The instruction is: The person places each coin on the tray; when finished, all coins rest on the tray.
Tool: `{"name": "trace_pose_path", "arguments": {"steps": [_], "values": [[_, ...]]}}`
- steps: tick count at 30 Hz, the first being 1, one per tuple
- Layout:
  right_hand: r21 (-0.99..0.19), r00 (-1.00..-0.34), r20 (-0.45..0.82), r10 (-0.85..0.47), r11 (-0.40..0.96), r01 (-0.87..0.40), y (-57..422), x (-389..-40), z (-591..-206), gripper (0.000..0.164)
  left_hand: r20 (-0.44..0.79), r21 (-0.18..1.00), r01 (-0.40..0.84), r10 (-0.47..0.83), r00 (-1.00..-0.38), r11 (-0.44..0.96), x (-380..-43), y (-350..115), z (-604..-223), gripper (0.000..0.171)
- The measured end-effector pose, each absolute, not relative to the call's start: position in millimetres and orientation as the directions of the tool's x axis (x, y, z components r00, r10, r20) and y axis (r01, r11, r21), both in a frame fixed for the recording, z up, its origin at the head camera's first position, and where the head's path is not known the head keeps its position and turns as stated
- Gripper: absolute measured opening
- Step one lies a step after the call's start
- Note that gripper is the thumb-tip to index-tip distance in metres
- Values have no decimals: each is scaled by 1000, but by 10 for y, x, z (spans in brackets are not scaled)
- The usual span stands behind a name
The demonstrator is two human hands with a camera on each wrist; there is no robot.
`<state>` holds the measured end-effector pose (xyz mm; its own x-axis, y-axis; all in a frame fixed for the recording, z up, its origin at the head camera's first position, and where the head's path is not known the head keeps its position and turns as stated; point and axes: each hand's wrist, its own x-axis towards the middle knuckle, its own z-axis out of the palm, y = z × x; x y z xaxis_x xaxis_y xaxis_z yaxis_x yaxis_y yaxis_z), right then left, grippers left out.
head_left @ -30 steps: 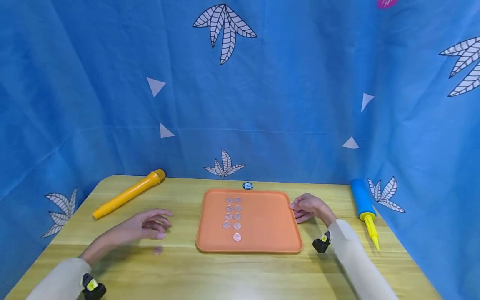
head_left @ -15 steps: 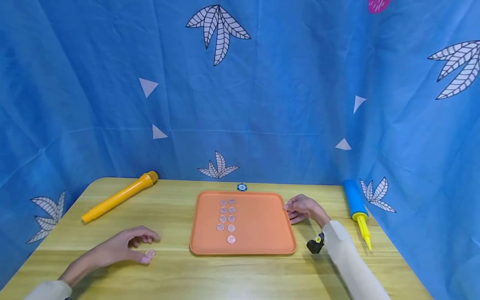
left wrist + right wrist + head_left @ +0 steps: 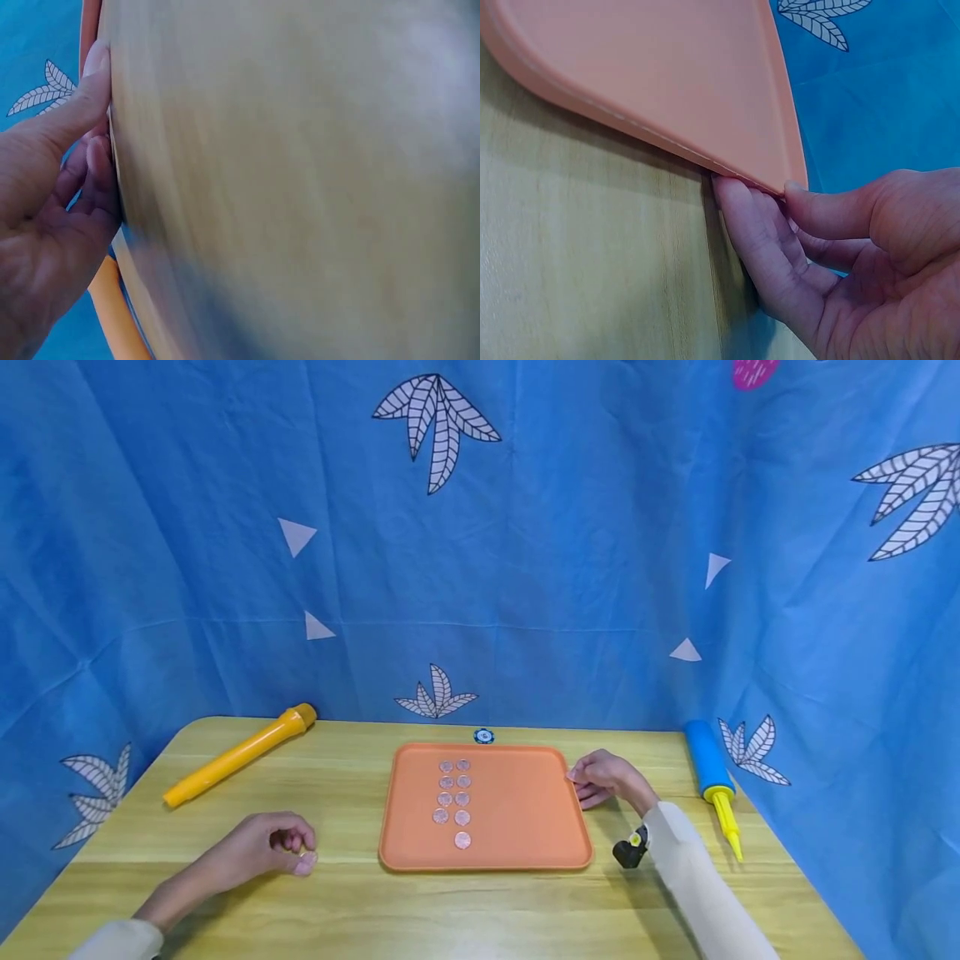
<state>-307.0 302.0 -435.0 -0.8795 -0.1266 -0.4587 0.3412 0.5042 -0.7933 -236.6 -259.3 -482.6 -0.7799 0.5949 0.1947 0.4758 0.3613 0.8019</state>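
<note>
On the table's left side, my left hand (image 3: 266, 847) has its thumb and curled fingers together around a coin, which is almost wholly covered in the head view. The left wrist view shows this hand low at the table top, and the coin cannot be made out there. My right hand (image 3: 606, 778) pinches the right rim of an orange tray (image 3: 525, 810), thumb on top and fingers beneath, as the right wrist view shows. Several coins (image 3: 462, 817) lie in the tray in two columns, left of its middle; the right column reaches nearer the front edge.
A yellow-orange microphone-shaped tube (image 3: 240, 756) lies at the back left. Behind the tray is a round blue-and-white chip (image 3: 483, 736). A blue and yellow hand pump (image 3: 712, 777) lies at the right edge. Blue patterned cloth (image 3: 480, 568) hangs behind the wooden table (image 3: 465, 914).
My left hand has moved down and toward me to the loose coin on the table, and its thumb and fingers have closed on it. The right hand keeps its hold on the tray.
</note>
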Motion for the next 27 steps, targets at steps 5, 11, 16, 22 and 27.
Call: {"name": "trace_pose_path", "arguments": {"steps": [5,11,16,22,27], "values": [[-780,-877,-469,-107,516,354,3030,-3084,-4347,15,207,771,494,577,-790,401,-2381,-2538,-4791,18],[-781,-874,-474,-110,511,359,3021,-3083,-4343,15,195,749,497,572,-797,438,-2412,-2497,-4726,17],[-784,-876,-469,-114,511,353,3022,-3086,-4354,16,115,800,412,563,-819,437,-2519,-2436,-4657,13],[-778,-874,-474,-109,517,357,3020,-3082,-4350,16,16,930,206,528,-849,303,-2579,-2219,-4592,14],[-778,-870,-480,-109,511,365,3022,-3088,-4347,15,-41,970,88,510,-859,226,-2583,-1952,-4502,24]]}}
